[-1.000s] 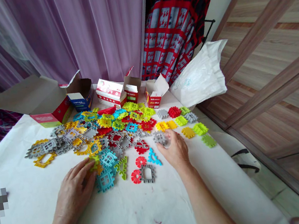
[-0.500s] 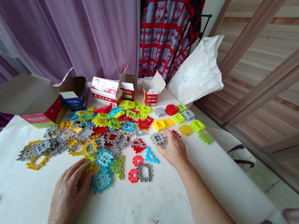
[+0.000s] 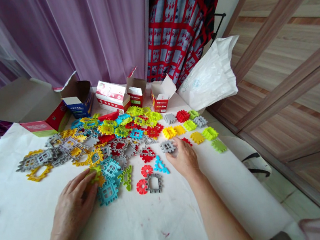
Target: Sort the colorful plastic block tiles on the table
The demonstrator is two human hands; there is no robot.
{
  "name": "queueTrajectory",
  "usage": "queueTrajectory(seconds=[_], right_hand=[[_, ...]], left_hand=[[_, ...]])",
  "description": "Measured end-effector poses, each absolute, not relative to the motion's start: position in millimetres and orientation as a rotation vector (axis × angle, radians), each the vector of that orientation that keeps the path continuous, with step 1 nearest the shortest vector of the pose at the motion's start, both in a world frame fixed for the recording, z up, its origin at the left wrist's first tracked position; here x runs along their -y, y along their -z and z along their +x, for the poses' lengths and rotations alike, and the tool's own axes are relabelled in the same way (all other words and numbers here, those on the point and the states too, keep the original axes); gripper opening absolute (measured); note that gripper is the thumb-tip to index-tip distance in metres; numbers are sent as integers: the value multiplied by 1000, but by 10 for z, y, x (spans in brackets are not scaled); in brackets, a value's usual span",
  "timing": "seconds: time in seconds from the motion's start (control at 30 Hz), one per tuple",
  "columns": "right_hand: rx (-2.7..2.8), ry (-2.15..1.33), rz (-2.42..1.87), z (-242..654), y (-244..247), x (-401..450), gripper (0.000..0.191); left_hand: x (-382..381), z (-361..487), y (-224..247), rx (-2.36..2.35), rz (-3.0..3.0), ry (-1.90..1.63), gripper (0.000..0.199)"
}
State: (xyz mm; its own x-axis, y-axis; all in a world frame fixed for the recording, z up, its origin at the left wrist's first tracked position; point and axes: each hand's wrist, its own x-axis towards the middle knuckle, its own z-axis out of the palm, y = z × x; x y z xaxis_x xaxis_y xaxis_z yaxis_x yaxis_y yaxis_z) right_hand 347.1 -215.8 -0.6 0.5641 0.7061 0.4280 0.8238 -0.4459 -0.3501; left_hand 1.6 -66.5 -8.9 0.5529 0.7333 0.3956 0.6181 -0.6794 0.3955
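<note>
My left hand lies at the near left edge of a heap of plastic interlocking building pieces. Its fingers curl over a yellow-green building piece, partly hidden under them. Beside it are blue window pieces and a green triangle. On the right, my right hand has thumb and fingers closed at the right edge of a grey window piece on the table. Between the hands lie a blue triangle, red flower-shaped discs and a dark grey arched piece.
Sorted square pieces in yellow, red and green lie near the table's right edge. Open cardboard boxes line the back. A white bag stands at the back right corner.
Both hands stay nearly still, on the same pieces. The whole view has shifted very slightly.
</note>
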Motion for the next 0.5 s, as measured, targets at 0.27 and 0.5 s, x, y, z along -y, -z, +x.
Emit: queueTrajectory(seconds=[0.27, 0.5], right_hand=[[1214, 235, -2294, 3444, -44, 2163, 56], [1214, 205, -2289, 3434, -41, 2161, 55]], left_hand=[[654, 7, 93, -1131, 2588, -827, 44], [668, 27, 37, -1131, 2601, -800, 51]])
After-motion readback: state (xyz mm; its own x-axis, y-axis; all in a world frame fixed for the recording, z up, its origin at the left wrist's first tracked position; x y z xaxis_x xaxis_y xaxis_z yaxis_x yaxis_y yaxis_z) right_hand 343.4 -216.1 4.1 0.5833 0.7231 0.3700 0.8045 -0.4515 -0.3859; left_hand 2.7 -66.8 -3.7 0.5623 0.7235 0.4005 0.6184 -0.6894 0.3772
